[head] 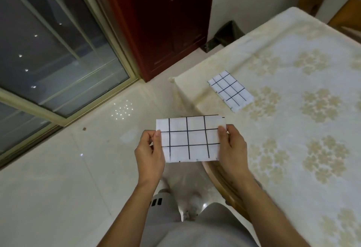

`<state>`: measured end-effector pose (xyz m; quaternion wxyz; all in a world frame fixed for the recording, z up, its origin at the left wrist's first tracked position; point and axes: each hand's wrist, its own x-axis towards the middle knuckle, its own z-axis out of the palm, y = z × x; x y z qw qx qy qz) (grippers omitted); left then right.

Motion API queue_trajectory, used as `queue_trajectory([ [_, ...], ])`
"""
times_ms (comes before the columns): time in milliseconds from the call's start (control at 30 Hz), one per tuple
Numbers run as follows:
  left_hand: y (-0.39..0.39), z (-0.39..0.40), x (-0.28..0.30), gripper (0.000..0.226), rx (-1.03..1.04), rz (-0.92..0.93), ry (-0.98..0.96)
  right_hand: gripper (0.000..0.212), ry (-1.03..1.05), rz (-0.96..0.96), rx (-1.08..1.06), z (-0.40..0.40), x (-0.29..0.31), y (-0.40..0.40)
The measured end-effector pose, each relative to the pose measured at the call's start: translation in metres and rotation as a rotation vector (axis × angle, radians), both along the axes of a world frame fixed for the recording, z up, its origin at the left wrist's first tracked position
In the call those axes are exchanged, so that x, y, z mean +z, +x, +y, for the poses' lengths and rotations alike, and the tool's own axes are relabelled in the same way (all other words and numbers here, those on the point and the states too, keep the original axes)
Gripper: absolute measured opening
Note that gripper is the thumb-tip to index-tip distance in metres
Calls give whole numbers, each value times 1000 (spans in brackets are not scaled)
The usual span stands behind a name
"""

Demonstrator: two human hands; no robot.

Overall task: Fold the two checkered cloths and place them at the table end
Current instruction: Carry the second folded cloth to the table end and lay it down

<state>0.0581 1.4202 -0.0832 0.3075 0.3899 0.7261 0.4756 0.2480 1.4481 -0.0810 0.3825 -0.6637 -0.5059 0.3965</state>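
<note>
A folded white cloth with a black grid (190, 139) hangs in the air in front of me, over the floor just left of the table. My left hand (150, 153) pinches its left edge and my right hand (233, 149) pinches its right edge. A second checkered cloth (230, 90), folded into a small rectangle, lies flat on the table (293, 110) near its left end. Neither hand touches that one.
The table carries a cream cloth with a beige flower pattern. A wooden chair back (220, 180) stands beside the table near my right forearm. A dark red cabinet (156, 22) and a glass sliding door (48, 51) lie ahead on the left, across pale floor tiles.
</note>
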Motion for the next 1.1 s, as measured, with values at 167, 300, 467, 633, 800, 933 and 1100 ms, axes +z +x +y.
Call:
queue_trajectory([
  [167, 6, 53, -6, 20, -123, -17, -12, 30, 10, 0, -100, 31, -6, 9],
  [300, 13, 102, -5, 18, -237, -35, 9, 29, 8, -4, -213, 61, -11, 15],
  [467, 19, 180, -4, 18, -450, -10, 12, 24, -37, 10, -401, 103, -14, 15],
  [633, 24, 249, -7, 21, -634, 22, -8, 24, -74, 8, -578, 140, -13, 7],
  [800, 26, 305, -29, 24, -800, 64, -47, 21, -143, 7, -739, 164, -27, 4],
  [933, 40, 335, -43, 21, -923, 45, -94, 22, -215, -13, -812, 172, -39, 8],
  [1100, 60, 359, -70, 17, -1046, 111, -203, 30, -339, -83, -815, 181, -62, 23],
])
